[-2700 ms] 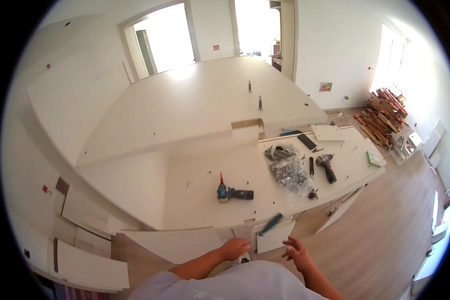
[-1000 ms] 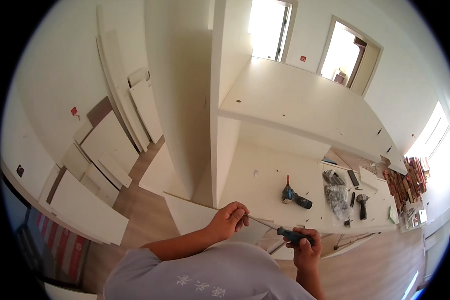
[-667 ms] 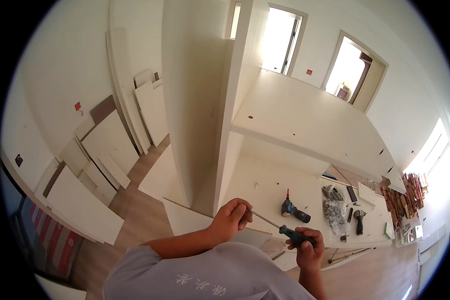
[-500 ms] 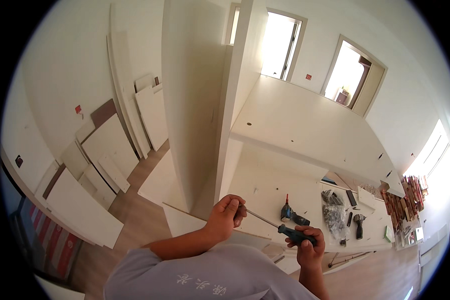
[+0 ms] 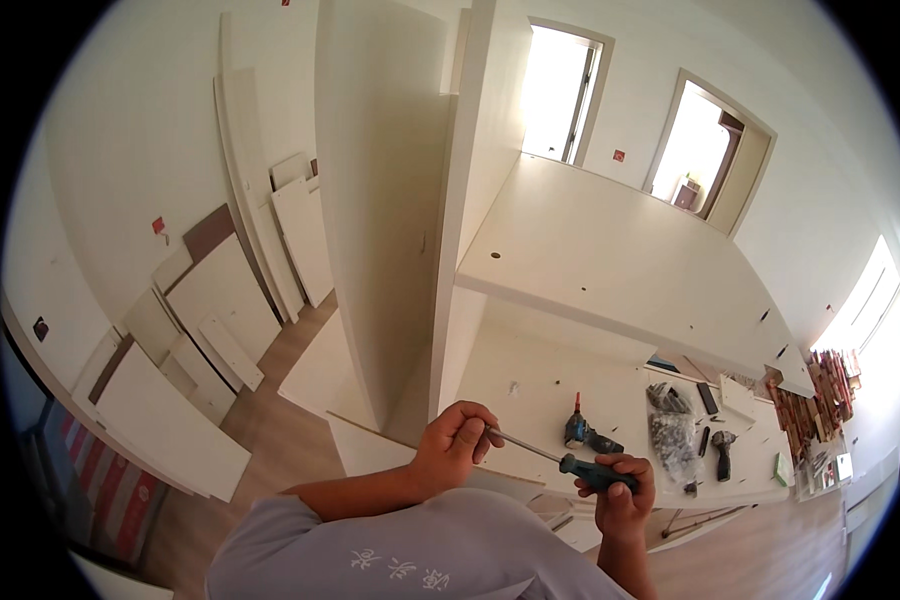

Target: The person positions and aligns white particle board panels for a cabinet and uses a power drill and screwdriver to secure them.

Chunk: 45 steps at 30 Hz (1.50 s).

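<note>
A screwdriver with a dark green handle and a long thin metal shaft lies across in front of my grey shirt. My right hand is closed around the handle. At the other end, my left hand pinches the tip of the shaft between thumb and fingers. Whether a small part sits in those fingertips is hidden. Just beyond the screwdriver, a blue and black cordless drill with a red-tipped bit lies on a white cabinet panel.
An upright white panel stands ahead, joined by a raised white shelf on the right. A bag of hardware and a second power tool lie to the right. White boards lean on the left wall. Wood strips are piled far right.
Both hands and the screwdriver have shifted slightly down and to the right in the view. My left fingers stay at the shaft's tip, and my right hand keeps the handle.
</note>
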{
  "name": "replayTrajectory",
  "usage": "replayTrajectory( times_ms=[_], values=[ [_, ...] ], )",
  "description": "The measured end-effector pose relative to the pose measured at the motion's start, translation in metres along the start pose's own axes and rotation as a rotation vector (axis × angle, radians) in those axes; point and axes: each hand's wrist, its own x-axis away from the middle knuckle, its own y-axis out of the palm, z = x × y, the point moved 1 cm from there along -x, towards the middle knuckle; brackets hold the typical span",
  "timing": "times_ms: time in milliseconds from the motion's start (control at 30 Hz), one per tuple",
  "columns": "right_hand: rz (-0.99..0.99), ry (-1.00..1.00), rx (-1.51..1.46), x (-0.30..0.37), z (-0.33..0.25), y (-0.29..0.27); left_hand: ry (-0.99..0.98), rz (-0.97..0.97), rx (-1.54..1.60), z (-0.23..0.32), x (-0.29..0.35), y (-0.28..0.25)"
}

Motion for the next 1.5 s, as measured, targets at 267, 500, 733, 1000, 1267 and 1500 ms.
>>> replayTrajectory(
  times_ms=[267, 500, 733, 1000, 1267, 1500],
  values=[
    [-0.176, -0.175, 0.339, -0.008, -0.015, 0.001, 0.185, -0.052, -0.019, 0.02, -0.022, 0.0],
    [-0.211, -0.464, 0.592, -0.081, -0.104, 0.026, 0.431, -0.227, -0.522, 0.081, -0.054, 0.002],
    [-0.234, -0.602, 0.711, -0.193, -0.188, 0.093, 0.603, -0.145, -1.373, 0.151, -0.127, 0.029],
    [-0.322, -0.391, 0.706, -0.273, -0.152, 0.198, 0.36, 0.003, -1.636, 0.172, -0.133, 0.025],
    [-0.398, -0.292, 0.914, -0.331, -0.147, 0.234, 0.152, 0.001, -0.986, 0.126, -0.044, -0.055],
    [-0.575, -0.185, 0.788, -0.348, -0.144, 0.245, -0.38, 0.161, -0.8, -0.017, 0.091, -0.167]
  ],
)
